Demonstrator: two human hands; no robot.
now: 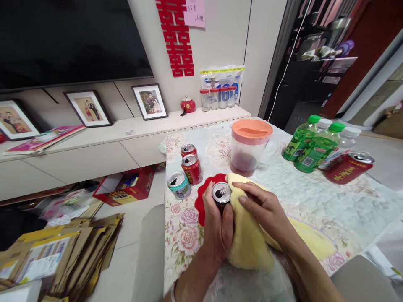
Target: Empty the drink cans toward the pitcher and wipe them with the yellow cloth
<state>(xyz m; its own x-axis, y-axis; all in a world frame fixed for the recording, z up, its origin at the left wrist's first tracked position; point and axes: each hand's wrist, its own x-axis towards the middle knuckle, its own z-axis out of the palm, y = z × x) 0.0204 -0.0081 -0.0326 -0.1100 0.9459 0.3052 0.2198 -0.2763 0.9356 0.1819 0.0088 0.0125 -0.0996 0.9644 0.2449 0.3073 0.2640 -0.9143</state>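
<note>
My left hand (217, 224) is wrapped round an opened drink can (221, 193), dark-sided with a silver top. The can stands upright over a red scalloped mat (201, 205). In my right hand (261, 205) is a pale yellow cloth (248, 239), its fingers pressing the fabric against the can's right side. The cloth hangs toward me, and more yellow fabric (310, 237) spreads on the table to the right. Left of the mat are a teal-and-silver can (179, 185) and two red cans, the nearer red can (192, 169) in front of the farther one (188, 150).
A clear container with an orange lid (252, 130) stands behind my hands. On the right are green-capped bottles (317, 149) and a large red can (349, 167). The flowered tablecloth (185, 239) covers the table. Folded cardboard (94, 243) and a red box (129, 186) lie on the floor at left.
</note>
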